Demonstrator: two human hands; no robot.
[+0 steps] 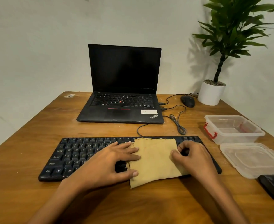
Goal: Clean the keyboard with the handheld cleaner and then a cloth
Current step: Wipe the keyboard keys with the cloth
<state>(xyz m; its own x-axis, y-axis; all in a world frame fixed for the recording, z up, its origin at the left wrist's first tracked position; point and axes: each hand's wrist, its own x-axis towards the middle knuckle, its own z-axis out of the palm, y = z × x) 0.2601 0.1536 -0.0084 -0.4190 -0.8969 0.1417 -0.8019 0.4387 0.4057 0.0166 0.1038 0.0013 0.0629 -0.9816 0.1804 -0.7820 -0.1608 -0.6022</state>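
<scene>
A black keyboard (71, 156) lies across the wooden table in front of me. A tan cloth (155, 159) is spread flat over its right half and hangs a little past the front edge. My left hand (110, 160) rests flat on the keys with straight fingertips on the cloth's left edge. My right hand (192, 156) sits at the cloth's right edge, thumb and curled fingers pinching it. A black device, maybe the handheld cleaner (273, 185), lies at the right table edge, partly cut off.
An open black laptop (121, 101) stands behind the keyboard, with cables (178, 123) and a mouse (187, 101) to its right. A potted plant (211, 92) is at the back right. A clear plastic box (233, 128) and its lid (252, 159) sit right of the keyboard.
</scene>
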